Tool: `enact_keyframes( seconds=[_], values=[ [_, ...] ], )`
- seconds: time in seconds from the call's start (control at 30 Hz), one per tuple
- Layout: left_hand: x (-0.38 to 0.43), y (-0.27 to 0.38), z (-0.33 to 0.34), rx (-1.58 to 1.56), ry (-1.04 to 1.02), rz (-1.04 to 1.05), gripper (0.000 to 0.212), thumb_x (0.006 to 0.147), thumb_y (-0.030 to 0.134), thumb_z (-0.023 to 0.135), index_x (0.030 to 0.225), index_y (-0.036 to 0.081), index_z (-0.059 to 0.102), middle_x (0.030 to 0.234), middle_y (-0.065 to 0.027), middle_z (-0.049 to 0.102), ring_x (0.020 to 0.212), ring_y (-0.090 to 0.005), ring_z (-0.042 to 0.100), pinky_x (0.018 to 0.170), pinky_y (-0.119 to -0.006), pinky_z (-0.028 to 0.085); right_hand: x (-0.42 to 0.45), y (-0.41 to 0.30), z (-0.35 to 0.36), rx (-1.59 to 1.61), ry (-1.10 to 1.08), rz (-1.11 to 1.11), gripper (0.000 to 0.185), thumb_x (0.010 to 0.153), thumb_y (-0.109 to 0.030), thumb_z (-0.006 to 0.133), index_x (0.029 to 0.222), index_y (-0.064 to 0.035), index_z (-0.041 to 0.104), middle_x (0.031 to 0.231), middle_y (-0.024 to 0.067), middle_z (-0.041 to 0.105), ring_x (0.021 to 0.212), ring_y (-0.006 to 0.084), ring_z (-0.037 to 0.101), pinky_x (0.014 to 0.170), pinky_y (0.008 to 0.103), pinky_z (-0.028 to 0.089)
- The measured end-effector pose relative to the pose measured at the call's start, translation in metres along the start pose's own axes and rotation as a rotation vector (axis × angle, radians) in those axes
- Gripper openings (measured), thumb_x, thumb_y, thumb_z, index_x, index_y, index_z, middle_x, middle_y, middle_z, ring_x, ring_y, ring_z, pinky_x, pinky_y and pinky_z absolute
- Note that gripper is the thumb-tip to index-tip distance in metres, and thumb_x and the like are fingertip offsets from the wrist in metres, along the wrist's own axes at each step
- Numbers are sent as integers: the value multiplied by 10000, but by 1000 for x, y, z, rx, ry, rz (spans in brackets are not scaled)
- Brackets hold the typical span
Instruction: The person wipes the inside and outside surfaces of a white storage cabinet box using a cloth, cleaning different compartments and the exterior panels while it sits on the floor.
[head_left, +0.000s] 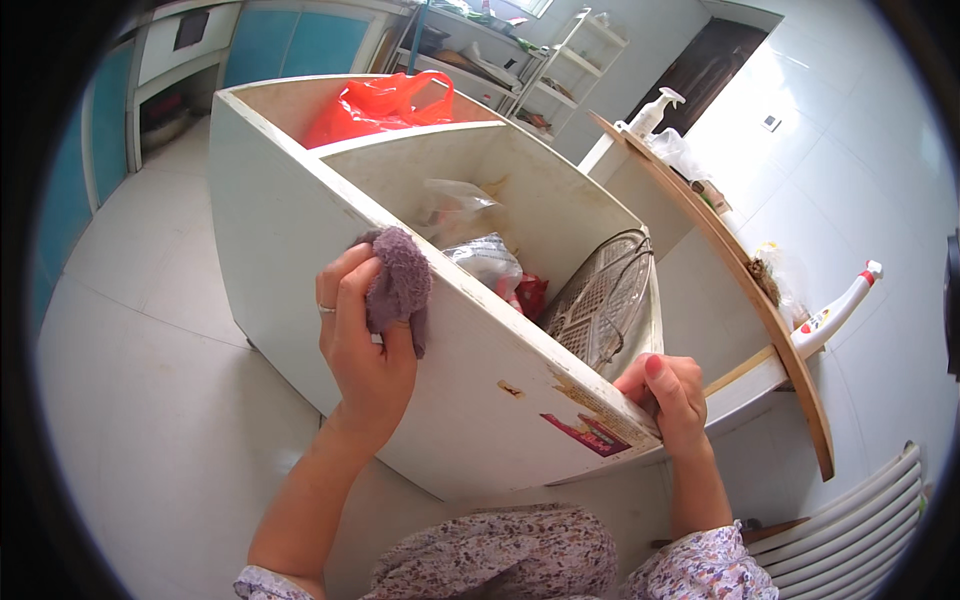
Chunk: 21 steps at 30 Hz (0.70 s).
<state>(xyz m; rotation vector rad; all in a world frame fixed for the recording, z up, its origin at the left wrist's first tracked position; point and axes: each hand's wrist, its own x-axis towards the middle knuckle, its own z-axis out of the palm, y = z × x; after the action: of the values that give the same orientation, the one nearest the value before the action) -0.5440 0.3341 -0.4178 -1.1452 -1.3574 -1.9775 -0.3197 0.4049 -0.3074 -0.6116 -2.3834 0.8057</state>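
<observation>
A large white drawer (450, 375) with a divider lies in front of me, pulled out from a cabinet. My left hand (367, 322) grips a purple-grey cloth (399, 281), which touches the upper edge of the drawer's outer face. At the near right corner, my right hand (671, 394) has its fingers closed around the rim, thumb on top. A red plastic bag (375, 112) fills the far compartment. The larger compartment holds clear and white plastic bags (484, 259), a red package (531, 296) and a fan-like grille (600, 300). Torn stickers (589, 433) mark the outer face.
To the right, a wooden-edged countertop (720, 217) carries a spray bottle (656, 112), a white cleaner bottle (836, 311) and plastic bags. A white radiator (847, 525) stands at lower right. Blue cabinets (296, 45) and a white shelf rack (570, 67) are behind.
</observation>
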Motion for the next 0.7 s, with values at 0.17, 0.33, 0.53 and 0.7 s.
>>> enact_keyframes(
  seconds=[0.17,0.33,0.53,0.7],
  values=[
    [-36,54,20,-33,-380,545,194,749,80,559,942,63,567,1061,-110,526,908,-226,536,792,-365,450,0,8,0,15,-7,-40,452,929,-252,370,703,33,638,515,64,518,435,113,459,427,260,334],
    [-28,68,34,-155,-293,620,141,762,150,586,892,100,565,991,-51,593,891,-193,592,798,-299,495,-3,5,-3,-118,44,-116,401,887,-237,402,630,-3,603,507,66,511,455,177,474,462,308,348],
    [19,33,11,-79,-351,520,150,760,73,564,906,43,550,908,-101,596,878,-235,601,885,-388,478,-9,13,-8,-136,81,-187,382,857,-215,399,623,-33,640,448,25,496,405,163,435,469,301,330],
    [115,-80,-66,419,-275,256,330,760,-56,487,1061,79,502,900,-191,597,796,-409,582,667,-394,490,-2,14,-1,-96,85,-249,390,848,-212,393,606,-42,647,427,7,482,384,152,426,467,295,324]
  ],
)
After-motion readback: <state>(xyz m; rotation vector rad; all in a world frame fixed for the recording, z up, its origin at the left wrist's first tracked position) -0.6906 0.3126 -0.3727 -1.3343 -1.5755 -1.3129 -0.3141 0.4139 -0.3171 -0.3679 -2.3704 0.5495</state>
